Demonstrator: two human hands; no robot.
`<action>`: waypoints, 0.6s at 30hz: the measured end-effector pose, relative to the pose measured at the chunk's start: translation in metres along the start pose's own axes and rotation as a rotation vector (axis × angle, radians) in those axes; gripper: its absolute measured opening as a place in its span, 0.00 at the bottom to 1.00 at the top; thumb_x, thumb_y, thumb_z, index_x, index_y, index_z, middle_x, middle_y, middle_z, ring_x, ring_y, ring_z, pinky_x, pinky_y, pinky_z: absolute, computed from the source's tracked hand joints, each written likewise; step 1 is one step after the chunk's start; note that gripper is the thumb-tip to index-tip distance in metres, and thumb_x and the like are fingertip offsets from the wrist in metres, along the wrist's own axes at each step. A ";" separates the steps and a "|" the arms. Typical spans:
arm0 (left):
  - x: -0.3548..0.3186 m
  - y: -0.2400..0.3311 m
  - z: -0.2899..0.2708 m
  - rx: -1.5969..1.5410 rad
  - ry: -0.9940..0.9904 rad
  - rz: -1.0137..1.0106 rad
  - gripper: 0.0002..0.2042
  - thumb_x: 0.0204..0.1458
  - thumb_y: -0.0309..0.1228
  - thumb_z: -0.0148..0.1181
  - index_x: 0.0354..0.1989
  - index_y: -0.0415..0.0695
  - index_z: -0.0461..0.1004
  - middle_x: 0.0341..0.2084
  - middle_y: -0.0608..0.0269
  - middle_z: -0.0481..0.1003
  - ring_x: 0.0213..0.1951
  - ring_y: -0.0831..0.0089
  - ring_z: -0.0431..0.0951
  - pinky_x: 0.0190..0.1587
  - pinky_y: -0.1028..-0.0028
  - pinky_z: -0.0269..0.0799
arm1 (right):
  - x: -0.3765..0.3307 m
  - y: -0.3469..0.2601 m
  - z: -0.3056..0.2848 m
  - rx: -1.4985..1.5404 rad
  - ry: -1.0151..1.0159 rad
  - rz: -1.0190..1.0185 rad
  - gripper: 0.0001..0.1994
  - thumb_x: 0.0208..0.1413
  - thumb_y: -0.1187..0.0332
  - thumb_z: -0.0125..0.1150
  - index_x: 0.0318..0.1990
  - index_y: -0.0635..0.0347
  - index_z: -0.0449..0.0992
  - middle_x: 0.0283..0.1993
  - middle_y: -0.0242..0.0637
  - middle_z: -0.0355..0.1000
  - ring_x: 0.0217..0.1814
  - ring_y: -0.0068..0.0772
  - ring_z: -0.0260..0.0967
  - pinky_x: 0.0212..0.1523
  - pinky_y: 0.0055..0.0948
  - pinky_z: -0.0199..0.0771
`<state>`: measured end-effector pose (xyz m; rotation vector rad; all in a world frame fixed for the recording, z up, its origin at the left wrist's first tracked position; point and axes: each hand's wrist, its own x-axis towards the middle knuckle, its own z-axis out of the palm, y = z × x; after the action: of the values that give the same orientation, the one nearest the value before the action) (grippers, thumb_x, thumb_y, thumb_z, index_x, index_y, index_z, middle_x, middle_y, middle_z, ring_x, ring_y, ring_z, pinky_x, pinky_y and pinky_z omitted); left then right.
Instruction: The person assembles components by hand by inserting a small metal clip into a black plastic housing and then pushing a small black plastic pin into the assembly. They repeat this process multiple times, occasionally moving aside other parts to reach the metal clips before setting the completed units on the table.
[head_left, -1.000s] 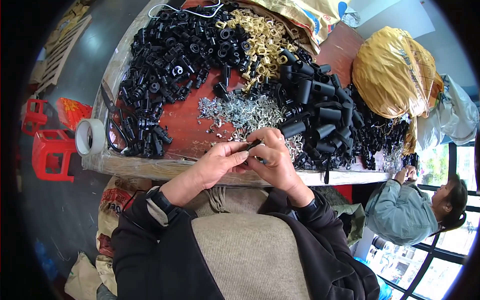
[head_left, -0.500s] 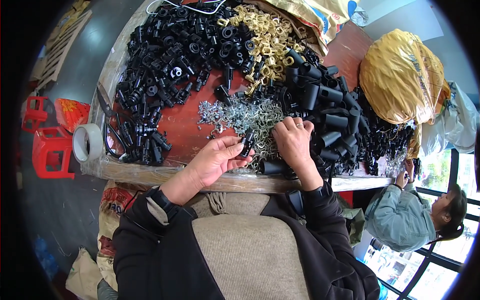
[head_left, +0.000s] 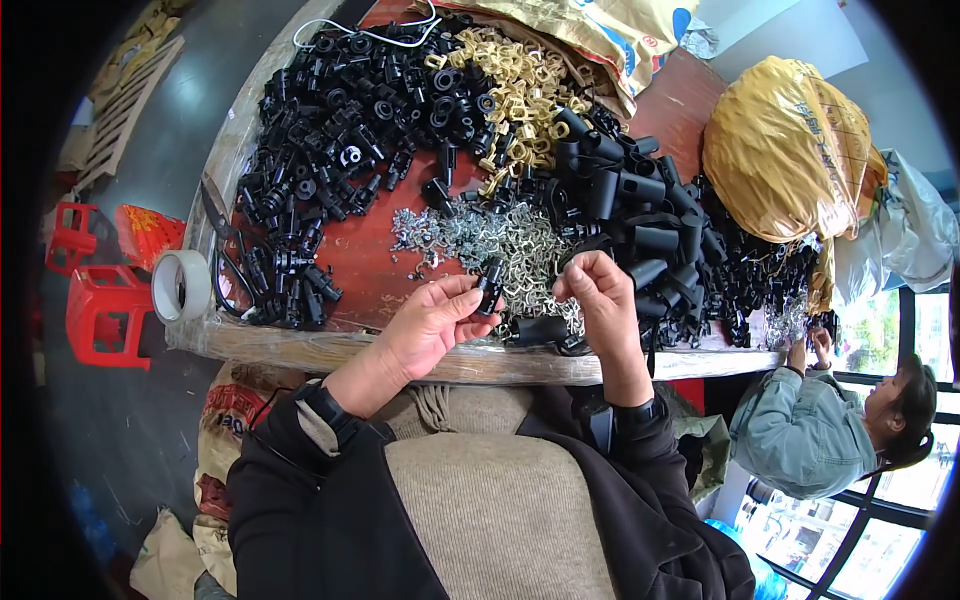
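My left hand [head_left: 437, 318] is closed around a small black plastic fitting [head_left: 489, 284], held tilted between thumb and fingers above the table's near edge. To its right, my right hand [head_left: 606, 300] is raised with thumb and forefinger pinched together; whatever is between them is too small or hidden to name. Just beyond and between the hands lies a heap of silvery metal clips [head_left: 530, 255], with small screw-like metal pieces [head_left: 425, 228] at its left. Near the right hand, a black tube [head_left: 537, 330] rests at the table's front edge.
Piles of black plastic parts [head_left: 330, 130], gold-coloured rings [head_left: 515, 85] and black sleeves [head_left: 655, 238] cover the red table. Scissors [head_left: 222, 222] and a tape roll [head_left: 182, 286] lie at the left edge. A yellow sack [head_left: 785, 150] stands right; a co-worker [head_left: 805, 430] handles parts beyond.
My right hand has lifted off the metal clips and turned, its thumb and forefinger now pinched. The left hand keeps the black fitting nearly in place. The whole view has shifted slightly.
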<state>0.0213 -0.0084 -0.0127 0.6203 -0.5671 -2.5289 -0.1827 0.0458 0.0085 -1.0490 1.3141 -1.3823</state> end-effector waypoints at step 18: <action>0.009 -0.001 -0.003 -0.038 -0.116 0.170 0.13 0.47 0.30 0.52 0.40 0.39 0.65 0.36 0.61 0.70 0.41 0.75 0.69 0.46 0.76 0.64 | -0.012 0.011 0.034 0.124 -0.180 0.210 0.06 0.52 0.69 0.48 0.27 0.61 0.64 0.21 0.32 0.66 0.22 0.18 0.62 0.25 0.16 0.62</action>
<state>0.0153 -0.0128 -0.0184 0.3957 -0.5850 -2.4196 -0.1465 0.0504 -0.0005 -0.9023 1.1559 -1.1684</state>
